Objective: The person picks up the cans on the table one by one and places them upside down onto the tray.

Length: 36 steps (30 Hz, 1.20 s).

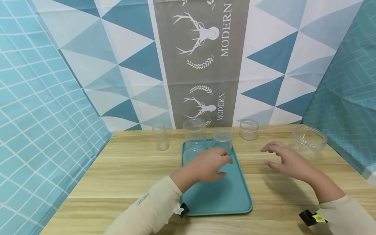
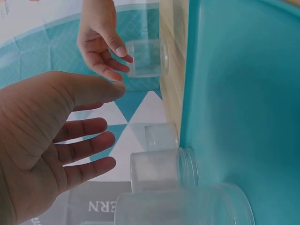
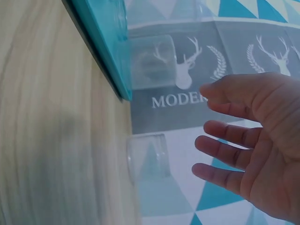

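My right hand (image 1: 289, 161): fingers parted, holding nothing. Wide clear jar (image 1: 309, 143), upright on the counter (image 1: 132, 182), right of frame, lies toward the back of this nearer hand. My left hand (image 1: 208, 164): loosely spread, nothing held, over the tray (image 1: 217, 202).

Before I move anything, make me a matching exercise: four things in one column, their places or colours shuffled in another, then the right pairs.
1. Left hand
2. Slim jar
3. Right hand
4. Tray

A. Teal
B. Holding nothing, right of the tray
C. Clear, standing left of the tray
D. Holding nothing, over the tray

Pairs: 1-D, 2-C, 3-B, 4-A
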Available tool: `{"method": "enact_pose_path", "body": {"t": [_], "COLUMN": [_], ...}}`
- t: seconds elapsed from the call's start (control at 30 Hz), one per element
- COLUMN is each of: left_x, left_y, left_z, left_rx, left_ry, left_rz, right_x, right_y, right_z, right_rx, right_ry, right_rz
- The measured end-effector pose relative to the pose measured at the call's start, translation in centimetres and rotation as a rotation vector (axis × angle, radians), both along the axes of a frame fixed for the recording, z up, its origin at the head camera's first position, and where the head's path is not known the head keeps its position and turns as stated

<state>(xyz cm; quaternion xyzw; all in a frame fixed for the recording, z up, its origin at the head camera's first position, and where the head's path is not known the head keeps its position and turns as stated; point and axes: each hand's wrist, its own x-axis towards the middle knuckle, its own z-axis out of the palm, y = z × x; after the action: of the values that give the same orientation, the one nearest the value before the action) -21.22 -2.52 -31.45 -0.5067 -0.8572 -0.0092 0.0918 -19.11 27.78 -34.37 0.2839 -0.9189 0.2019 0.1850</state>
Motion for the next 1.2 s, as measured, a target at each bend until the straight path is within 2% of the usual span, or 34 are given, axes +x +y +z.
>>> {"method": "enact_pose_path", "body": {"t": [0.3,0.53,0.7,0.87,1.07,1.2], "left_x": [0.2,0.5,0.4,0.1,-0.4,-0.7], "left_y": [1.9,3.5,4.3,4.9,6.0,6.7], "left_z": [-0.6,-0.8,-0.9,-1.3,-1.9,-2.2], "left_rx": [-0.025,-0.07,-0.078,-0.057,-0.038,-0.039], "left_ry": [0.016,0.038,0.043,0.014,-0.061,-0.092], "left_rz": [-0.026,-0.061,-0.076,-0.077,-0.037,-0.023], "right_x": [0.0,-0.4,-0.6,-1.0,-1.3,-1.6], "right_y": [2.0,3.7,4.7,5.4,6.4,6.9], "right_z": [0.4,0.5,0.9,1.1,1.2,1.5], "right_rx": [0.055,0.106,0.117,0.114,0.125,0.145], "right_ry": [0.017,0.079,0.051,0.025,0.085,0.082], "right_rz": [-0.043,-0.097,-0.115,-0.148,-0.141,-0.149]}}
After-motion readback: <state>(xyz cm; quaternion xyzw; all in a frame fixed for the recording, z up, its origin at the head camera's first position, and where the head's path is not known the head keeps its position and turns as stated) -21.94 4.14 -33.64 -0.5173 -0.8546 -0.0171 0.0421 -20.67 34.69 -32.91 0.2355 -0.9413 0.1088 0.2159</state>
